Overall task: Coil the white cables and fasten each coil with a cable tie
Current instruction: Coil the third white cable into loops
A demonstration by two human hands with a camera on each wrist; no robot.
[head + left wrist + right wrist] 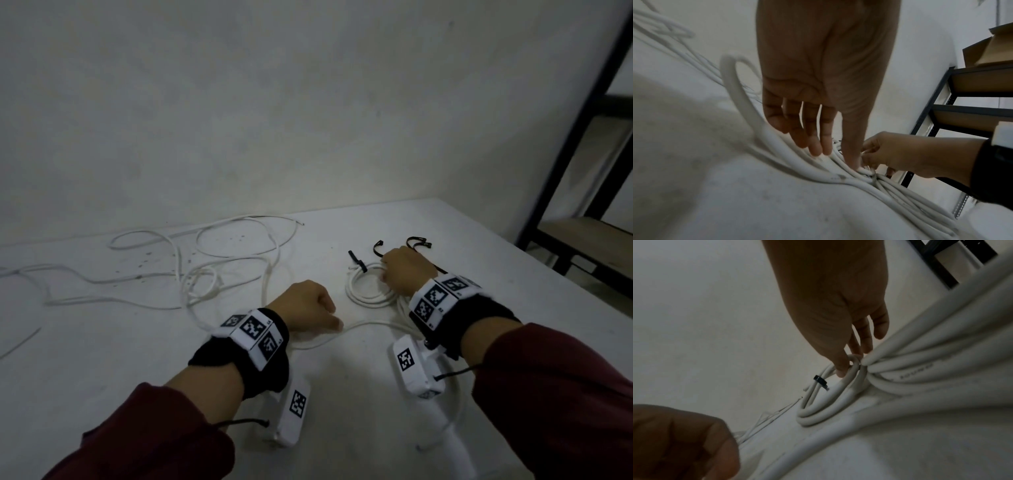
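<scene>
The coil (368, 289) lies on the bench (137, 342), a black tie (358, 262) round it. The right hand (406, 272) has a curled grip on its loops. The left hand (305, 305) pinches loose cable (363, 325). Hold the loops flat and feed slowly.

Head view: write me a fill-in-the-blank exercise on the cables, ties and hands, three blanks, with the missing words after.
1. The coil under the right hand already carries a cable tie whose colour is ____.
2. The loose cable sprawls over the table to the ____ of the coil.
3. The spare ties lie just beyond the ____ hand, while the left hand rests nearer the person.

Missing words: black; left; right
</scene>
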